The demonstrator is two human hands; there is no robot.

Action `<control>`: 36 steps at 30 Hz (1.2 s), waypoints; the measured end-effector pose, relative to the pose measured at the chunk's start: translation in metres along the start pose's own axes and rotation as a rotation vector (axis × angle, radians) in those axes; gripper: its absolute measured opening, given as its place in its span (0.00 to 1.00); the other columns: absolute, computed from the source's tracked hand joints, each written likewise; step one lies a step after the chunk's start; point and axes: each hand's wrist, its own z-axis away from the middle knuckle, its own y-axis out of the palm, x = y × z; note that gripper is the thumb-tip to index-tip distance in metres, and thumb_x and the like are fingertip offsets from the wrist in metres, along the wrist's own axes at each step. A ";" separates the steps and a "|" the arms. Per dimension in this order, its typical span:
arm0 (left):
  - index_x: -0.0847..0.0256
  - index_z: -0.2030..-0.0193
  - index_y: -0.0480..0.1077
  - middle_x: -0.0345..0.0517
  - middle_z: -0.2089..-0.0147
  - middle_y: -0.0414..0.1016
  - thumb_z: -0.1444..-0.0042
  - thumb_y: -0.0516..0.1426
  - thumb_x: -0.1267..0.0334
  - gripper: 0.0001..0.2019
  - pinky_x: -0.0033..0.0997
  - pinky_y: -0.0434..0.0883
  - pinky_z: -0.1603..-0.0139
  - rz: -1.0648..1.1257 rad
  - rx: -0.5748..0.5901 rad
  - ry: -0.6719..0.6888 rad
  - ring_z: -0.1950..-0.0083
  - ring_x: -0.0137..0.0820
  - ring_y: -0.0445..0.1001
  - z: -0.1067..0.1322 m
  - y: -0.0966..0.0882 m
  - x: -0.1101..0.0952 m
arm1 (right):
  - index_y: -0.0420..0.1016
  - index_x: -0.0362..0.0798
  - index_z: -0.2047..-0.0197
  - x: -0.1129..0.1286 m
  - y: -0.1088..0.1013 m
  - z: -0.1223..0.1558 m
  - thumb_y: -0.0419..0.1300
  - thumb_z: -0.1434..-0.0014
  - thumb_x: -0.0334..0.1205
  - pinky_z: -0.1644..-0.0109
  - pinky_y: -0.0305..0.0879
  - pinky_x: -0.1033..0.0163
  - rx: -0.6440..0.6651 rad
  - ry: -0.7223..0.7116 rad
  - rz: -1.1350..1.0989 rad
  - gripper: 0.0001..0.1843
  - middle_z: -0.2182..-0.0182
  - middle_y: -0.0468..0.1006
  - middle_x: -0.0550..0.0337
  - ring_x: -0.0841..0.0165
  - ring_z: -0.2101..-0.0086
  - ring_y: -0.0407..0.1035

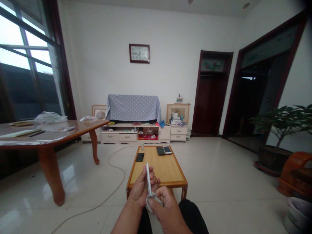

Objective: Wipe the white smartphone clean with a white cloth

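My left hand [139, 191] grips a slim white phone [148, 180], which stands nearly upright and is seen edge-on. A crumpled grey cloth [151, 203] is pinched in my right hand [168, 208] and touches the phone's lower end. Both hands are over the near end of a low wooden table [168, 170]. On that table lie a black phone [139, 157] at the left, a dark flat item [160, 150] and a white-framed phone [167, 149] at the far right. A small clear bottle [142, 146] stands at the far left corner.
A large brown table [73, 132] with plastic bags [50, 118] stands at the left. A cable [107, 197] runs over the tiled floor. Ahead is a white cabinet [119, 138] with a covered object [133, 108]. A potted plant [273, 156] and a bucket [298, 214] are at the right.
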 end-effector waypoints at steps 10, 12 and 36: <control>0.64 0.56 0.74 0.34 0.74 0.67 0.36 0.60 0.59 0.09 0.33 0.73 0.58 -0.095 0.054 -0.010 0.76 0.21 0.64 -0.009 0.012 -0.009 | 0.65 0.50 0.69 -0.024 -0.011 -0.010 0.67 0.48 0.66 0.73 0.57 0.66 0.008 -0.016 0.086 0.28 0.78 0.70 0.64 0.71 0.77 0.61; 0.64 0.56 0.74 0.34 0.74 0.67 0.36 0.59 0.58 0.10 0.34 0.73 0.58 -0.147 0.042 -0.004 0.76 0.22 0.65 -0.008 0.016 -0.008 | 0.64 0.50 0.69 -0.022 -0.013 -0.011 0.67 0.48 0.66 0.73 0.57 0.66 0.021 -0.021 0.084 0.28 0.78 0.70 0.64 0.71 0.77 0.61; 0.64 0.58 0.74 0.35 0.76 0.66 0.40 0.63 0.54 0.13 0.25 0.63 0.74 -0.164 -0.047 -0.076 0.77 0.23 0.66 -0.008 0.007 0.004 | 0.63 0.49 0.69 0.020 -0.007 -0.023 0.68 0.45 0.51 0.72 0.52 0.69 -0.085 0.032 -0.056 0.19 0.77 0.65 0.69 0.75 0.76 0.55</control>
